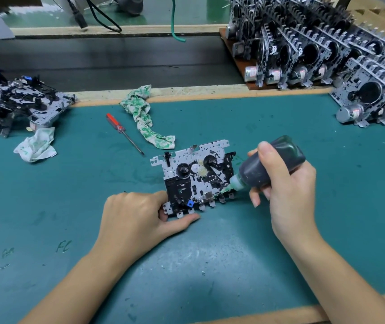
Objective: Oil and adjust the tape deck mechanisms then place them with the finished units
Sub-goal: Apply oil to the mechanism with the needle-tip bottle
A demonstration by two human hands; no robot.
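Observation:
A tape deck mechanism [194, 174], a silver plate with black gears, lies flat on the green mat [210, 265] in the middle. My left hand [135, 213] grips its near left corner with thumb and fingers. My right hand [285, 190] holds a dark oil bottle [268, 164] tilted down to the left. Its green nozzle [227, 188] touches the mechanism's near right side. Rows of upright mechanisms [315, 47] fill the back right. Another heap of mechanisms [16, 101] lies at the far left.
A red-handled screwdriver [122, 132] lies behind the mechanism. A green-printed white rag [142, 113] lies beside it, a second rag [37, 146] at the left. A dark conveyor strip [116, 59] runs along the back. Cables [102, 15] hang beyond it.

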